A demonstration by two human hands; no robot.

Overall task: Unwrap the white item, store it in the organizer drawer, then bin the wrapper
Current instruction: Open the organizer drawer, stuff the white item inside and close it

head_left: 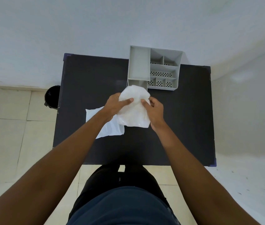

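Two hands work one bundle in the head view: the left hand (116, 103) and right hand (154, 111) both pinch a crinkled white wrapped item (134, 109), held above the dark surface (185, 119). It seems still covered, so unwrapping looks underway, not finished. Under the left wrist lies a flat white bag (110, 127), possibly outer packaging. Just beyond the hands the grey organizer (164, 70) has its drawer (139, 64) pulled out, empty. The black bin (52, 96) stands left of the left hand. Storing and binning remain.
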